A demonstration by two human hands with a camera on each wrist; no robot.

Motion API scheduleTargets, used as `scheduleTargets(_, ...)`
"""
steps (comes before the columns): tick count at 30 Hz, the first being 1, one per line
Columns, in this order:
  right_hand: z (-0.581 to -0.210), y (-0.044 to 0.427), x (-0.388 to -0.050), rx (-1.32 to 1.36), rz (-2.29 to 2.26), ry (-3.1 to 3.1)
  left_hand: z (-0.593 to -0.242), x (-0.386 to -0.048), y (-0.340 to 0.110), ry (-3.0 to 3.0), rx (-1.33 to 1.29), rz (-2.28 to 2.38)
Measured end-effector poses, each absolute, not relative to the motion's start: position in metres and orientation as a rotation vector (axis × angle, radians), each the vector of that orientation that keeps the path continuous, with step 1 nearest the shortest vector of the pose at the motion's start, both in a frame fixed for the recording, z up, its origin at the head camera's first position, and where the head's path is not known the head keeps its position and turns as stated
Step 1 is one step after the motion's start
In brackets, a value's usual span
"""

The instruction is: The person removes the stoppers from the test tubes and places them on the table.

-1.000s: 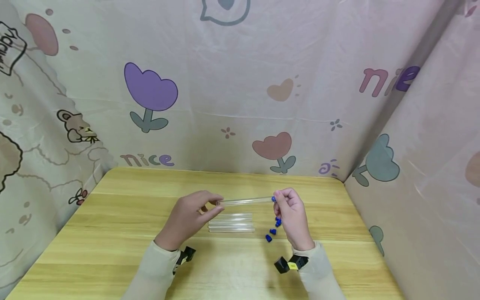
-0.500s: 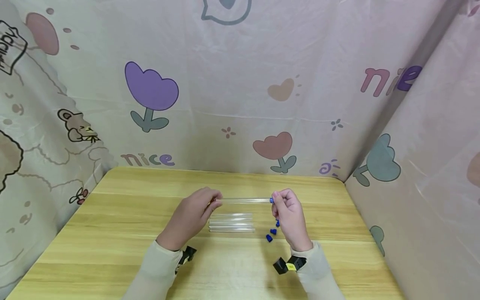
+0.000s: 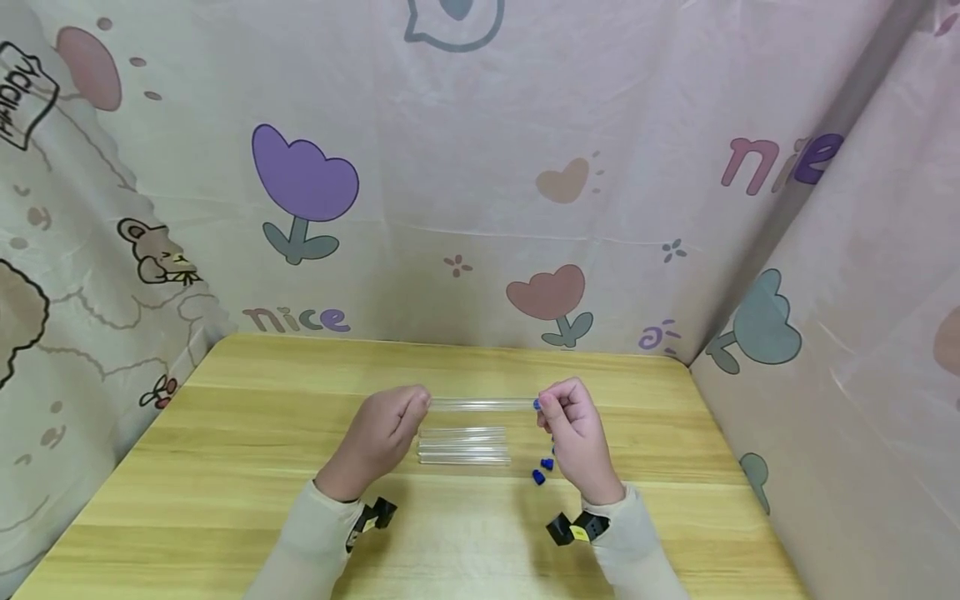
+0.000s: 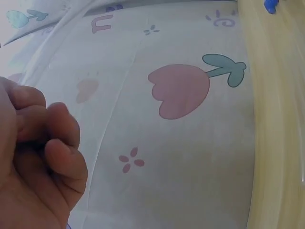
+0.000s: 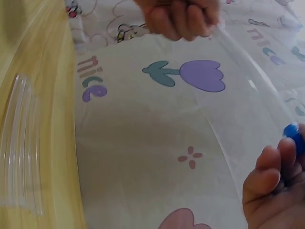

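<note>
A clear test tube (image 3: 483, 405) is held level above the table, spanning both hands. Its left end disappears into my left hand (image 3: 382, 429), whose fingers are curled round it. At the other end my right hand (image 3: 581, 429) pinches a blue cap (image 3: 537, 404), partly hidden by the thumb. The right wrist view also shows this blue cap (image 5: 292, 132) at the tube's end. Several more clear test tubes (image 3: 463, 447) lie side by side just below the held one. Loose blue caps (image 3: 538, 477) lie left of my right wrist, one partly covered by the hand.
The wooden table (image 3: 225, 467) runs back to a printed curtain (image 3: 450, 208). Another curtain side (image 3: 847, 400) closes in the right edge. A small black camera is strapped to each wrist.
My left hand has closed its fingers round the tube's left end. The tube has levelled and shifted slightly left, together with my right hand and the cap.
</note>
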State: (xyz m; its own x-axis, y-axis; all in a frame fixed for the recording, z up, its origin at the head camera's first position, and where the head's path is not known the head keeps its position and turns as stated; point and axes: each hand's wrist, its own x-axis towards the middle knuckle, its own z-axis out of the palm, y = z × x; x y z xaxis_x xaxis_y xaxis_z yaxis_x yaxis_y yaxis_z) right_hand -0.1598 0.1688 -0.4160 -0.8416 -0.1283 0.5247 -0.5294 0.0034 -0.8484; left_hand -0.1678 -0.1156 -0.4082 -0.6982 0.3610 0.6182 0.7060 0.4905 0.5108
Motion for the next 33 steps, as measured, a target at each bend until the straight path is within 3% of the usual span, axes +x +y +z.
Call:
scheduleTargets(4, -0.416, 0.171, -0.160, 0.717, 1.926, -1.969, -0.407, -0.170, -0.118, -2.289, -0.859, -1.029)
scheduleTargets(12, -0.410, 0.178, -0.160, 0.422, 2.035, -2.100, -0.403, -0.170, -0.122, -2.315, -0.767, -0.975)
scheduleTargets(22, -0.407, 0.177, -0.161, 0.307, 2.065, -2.159, -0.411, -0.175, -0.123, -2.257, -0.890, -0.748)
scheduleTargets(28, -0.409, 0.179, -0.162, 0.379, 2.061, -2.161, -0.413, -0.174, -0.121, -2.294, -0.928, -0.732)
scheduleTargets(33, -0.412, 0.180, -0.163, 0.593, 1.997, -2.125, -0.411, -0.171, -0.121, -2.318, -0.907, -0.934)
